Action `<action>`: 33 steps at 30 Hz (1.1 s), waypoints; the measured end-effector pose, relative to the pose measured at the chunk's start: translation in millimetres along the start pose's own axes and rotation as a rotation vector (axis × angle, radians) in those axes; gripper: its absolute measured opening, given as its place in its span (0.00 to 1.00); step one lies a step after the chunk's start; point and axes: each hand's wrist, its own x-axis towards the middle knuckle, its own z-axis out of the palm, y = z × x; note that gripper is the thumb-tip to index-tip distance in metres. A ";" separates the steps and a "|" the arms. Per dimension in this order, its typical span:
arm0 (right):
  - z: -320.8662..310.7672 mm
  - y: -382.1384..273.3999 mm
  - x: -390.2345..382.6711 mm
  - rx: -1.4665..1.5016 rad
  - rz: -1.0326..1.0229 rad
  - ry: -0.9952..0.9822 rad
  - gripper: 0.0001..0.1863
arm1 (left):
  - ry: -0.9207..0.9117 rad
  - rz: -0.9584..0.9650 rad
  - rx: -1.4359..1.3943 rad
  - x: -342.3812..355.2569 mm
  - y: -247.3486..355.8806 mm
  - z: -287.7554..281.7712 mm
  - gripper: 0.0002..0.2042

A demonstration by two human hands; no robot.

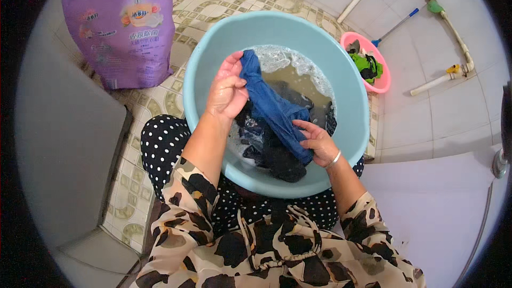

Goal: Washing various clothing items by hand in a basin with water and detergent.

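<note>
A wet blue garment [273, 105], denim-like, stretches slantwise between my two hands above a large light-blue basin [205, 53]. My left hand [228, 89] is closed on its upper left end, near the basin's left wall. At the lower right end, my right hand [318, 144] pinches the cloth between thumb and fingers; a silver bangle circles that wrist. Under the garment, dark clothes [282, 164] lie partly sunk in cloudy brownish water [304, 81], with white suds [274, 55] along the far side. What kind of garment the blue cloth is, I cannot tell.
A large purple detergent bag [125, 32] stands at the far left on patterned tiles, behind a grey panel [69, 144]. Right of the basin sits a pink tub [385, 81] of clothes, near a blue-handled brush [396, 28] and wall pipes [453, 37]. A pale surface [426, 197] is at lower right.
</note>
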 end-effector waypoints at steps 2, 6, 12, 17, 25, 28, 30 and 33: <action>-15.7 27.0 7.0 0.104 0.175 -0.054 0.39 | 0.097 -0.032 0.116 -4.5 4.7 10.2 0.28; 37.2 -24.7 5.3 0.429 0.208 -0.151 0.31 | 0.015 -0.043 0.128 -1.8 3.9 -6.9 0.28; 31.7 -26.8 18.6 0.666 0.400 -0.400 0.22 | -0.321 0.042 -0.177 6.3 6.0 -10.6 0.31; 44.4 -87.7 7.4 0.314 -0.410 0.326 0.15 | -0.184 0.011 -0.082 9.3 18.7 -12.4 0.29; 50.0 -214.9 -38.3 -0.223 -1.013 0.567 0.17 | 0.121 0.362 0.794 20.2 3.6 -29.8 0.22; 34.4 -220.5 -43.8 -0.469 -1.003 0.573 0.13 | 0.199 0.386 0.923 15.8 17.6 -18.7 0.13; 31.4 -222.9 -39.7 -0.446 -0.978 0.521 0.13 | 0.087 0.270 0.847 12.3 22.3 -14.3 0.13; 42.7 -232.7 -36.6 -0.403 -0.926 0.379 0.12 | -0.309 0.250 1.197 7.3 14.1 -17.9 0.32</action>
